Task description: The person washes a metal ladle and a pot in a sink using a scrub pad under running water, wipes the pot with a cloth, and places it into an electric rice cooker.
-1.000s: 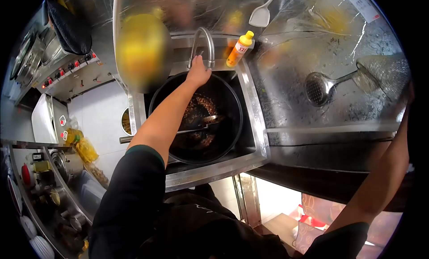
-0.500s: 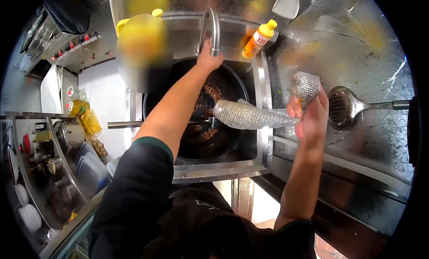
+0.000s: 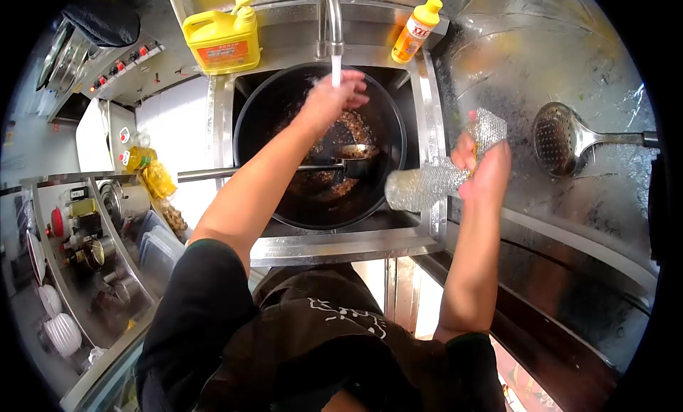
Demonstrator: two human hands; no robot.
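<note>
My left hand [image 3: 333, 99] reaches over the big black wok [image 3: 250, 145] in the sink [image 3: 341, 248], fingers apart, under water running from the tap [image 3: 331, 21]. In my right hand [image 3: 488, 172] is a long silver mesh scrubber [image 3: 420, 188], gripped near its upper end. Its loose part hangs across the sink's right rim. Brown food bits lie in the wok's bottom. A long-handled ladle [image 3: 357, 160] rests in the wok, and my left forearm hides part of its handle.
Behind the sink stand a yellow jug [image 3: 226, 51] and an orange bottle [image 3: 417, 32]. A perforated skimmer [image 3: 558, 140] lies on the metal counter at right. Shelves with dishes [image 3: 62, 334], an oil bottle [image 3: 138, 157] and a bag of yellow food [image 3: 158, 180] are at left.
My left hand has come forward from behind the tap spout, and water now runs. The mesh scrubber has swung right, from over the wok to the sink's rim.
</note>
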